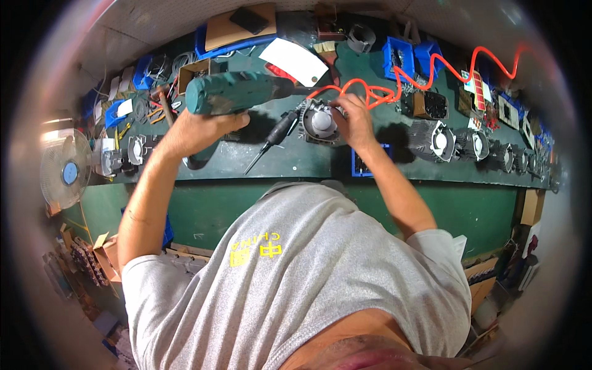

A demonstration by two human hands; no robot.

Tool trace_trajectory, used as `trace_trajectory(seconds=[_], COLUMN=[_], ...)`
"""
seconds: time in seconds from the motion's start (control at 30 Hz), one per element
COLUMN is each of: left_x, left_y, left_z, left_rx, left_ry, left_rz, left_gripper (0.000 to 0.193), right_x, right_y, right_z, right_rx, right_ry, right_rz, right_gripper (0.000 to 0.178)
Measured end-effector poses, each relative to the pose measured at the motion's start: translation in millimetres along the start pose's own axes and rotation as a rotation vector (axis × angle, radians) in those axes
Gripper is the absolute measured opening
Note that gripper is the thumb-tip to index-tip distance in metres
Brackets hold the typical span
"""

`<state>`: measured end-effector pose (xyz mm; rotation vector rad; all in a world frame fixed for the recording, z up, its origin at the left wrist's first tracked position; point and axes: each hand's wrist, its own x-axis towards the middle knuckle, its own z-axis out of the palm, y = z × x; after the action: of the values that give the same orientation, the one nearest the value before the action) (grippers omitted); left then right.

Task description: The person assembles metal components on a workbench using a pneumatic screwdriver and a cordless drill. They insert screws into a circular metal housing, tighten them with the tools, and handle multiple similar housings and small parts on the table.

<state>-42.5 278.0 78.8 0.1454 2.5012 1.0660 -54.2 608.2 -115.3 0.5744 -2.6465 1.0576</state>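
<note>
My left hand (200,131) is wrapped round the grip of a teal and black power drill (231,92). The drill lies level and its front end points right, close to the far side of a grey finned motor housing (320,120). A round, pale face shows in the middle of that housing. At the housing's right far edge my right hand (356,120) has its fingers bent together; what they hold, if anything, is hidden. Just left of the housing lies a black air blow gun (282,128) with a thin nozzle pointing toward the near edge.
A red coiled hose (370,92) runs off to the far right. More finned housings (435,140) line the right side of the green bench (246,168). Blue bins (398,57) and a white sheet (295,60) lie farther back. A fan (66,168) stands left.
</note>
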Motion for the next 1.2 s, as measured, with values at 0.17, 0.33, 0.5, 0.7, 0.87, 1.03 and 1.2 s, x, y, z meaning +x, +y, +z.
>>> trace_trajectory(seconds=[0.17, 0.33, 0.5, 0.7, 0.87, 1.03, 1.2], left_x=[-48.3, -102.1, -133.2, -146.2, -164.5, -175.8, -171.8], left_y=[-64.1, -126.0, -150.0, -183.3, -191.1, -188.4, -173.2], left_z=[41.5, 80.9, 91.4, 101.3, 105.1, 118.5, 133.6], left_rx=[-0.375, -0.562, -0.781, -0.84, -0.864, -0.909, -0.887], left_ry=[0.233, 0.29, 0.324, 0.395, 0.388, 0.448, 0.455], left_rz=[0.101, 0.023, -0.044, 0.057, 0.023, -0.058, 0.042], left_gripper=[0.027, 0.03, 0.029, 0.031, 0.031, 0.024, 0.019], right_x=[16.7, 26.5, 43.2, 56.8, 64.3, 59.6, 67.2], right_y=[35.6, 27.2, 21.9, 13.9, 15.4, 26.7, 47.2], right_z=[24.3, 20.3, 24.6, 21.4, 21.7, 24.9, 31.8], right_rx=[-0.238, -0.293, -0.44, -0.425, -0.453, -0.455, -0.421], right_ry=[-0.449, -0.514, -0.666, -0.792, -0.788, -0.77, -0.847], right_rz=[-0.198, -0.299, -0.417, -0.489, -0.567, -0.579, -0.644], right_gripper=[0.029, 0.028, 0.016, 0.018, 0.016, 0.013, 0.018])
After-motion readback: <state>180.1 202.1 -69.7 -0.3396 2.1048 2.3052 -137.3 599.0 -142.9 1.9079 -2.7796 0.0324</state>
